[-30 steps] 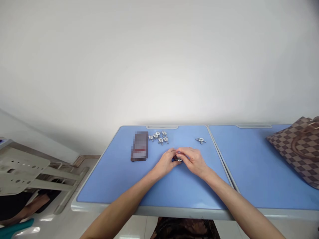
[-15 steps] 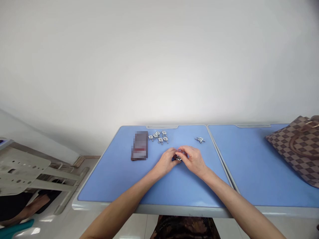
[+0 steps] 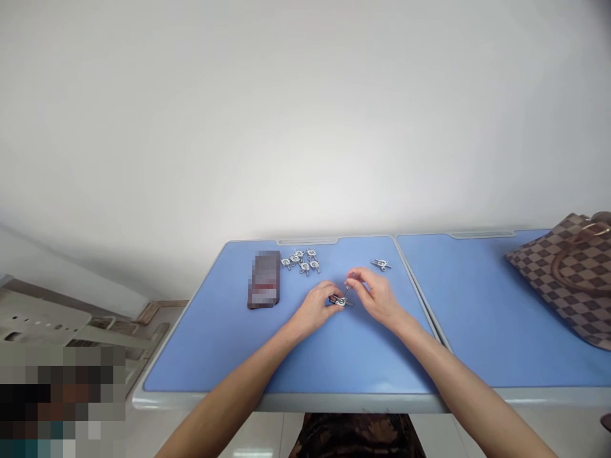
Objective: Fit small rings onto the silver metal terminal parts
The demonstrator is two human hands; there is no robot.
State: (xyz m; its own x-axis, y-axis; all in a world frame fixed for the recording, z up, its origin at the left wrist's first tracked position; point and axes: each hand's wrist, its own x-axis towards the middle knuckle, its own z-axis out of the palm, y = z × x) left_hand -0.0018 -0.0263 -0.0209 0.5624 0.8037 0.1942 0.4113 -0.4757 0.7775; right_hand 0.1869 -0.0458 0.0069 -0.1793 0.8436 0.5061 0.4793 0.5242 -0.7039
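Observation:
My left hand [image 3: 319, 308] rests on the blue table [image 3: 224, 343] with its fingers pinched on a small silver metal fitting [image 3: 339, 301]. My right hand [image 3: 377, 294] hovers just right of it, thumb and forefinger pinched together near the fitting's top on something too small to name. A heap of several like metal fittings [image 3: 300, 261] lies at the table's far side. One more fitting [image 3: 381, 264] lies alone at the far right of this table.
A dark flat packet [image 3: 264, 287], partly blurred, lies left of the heap. A second blue table [image 3: 501, 318] adjoins on the right and bears a brown checked bag [image 3: 568, 273]. A pale frame [image 3: 42, 324] stands on the floor at the left.
My right hand has lifted off the fitting and drawn slightly back and right, with its fingertips pinched. My left hand keeps the fitting on the table. The view shifted a little.

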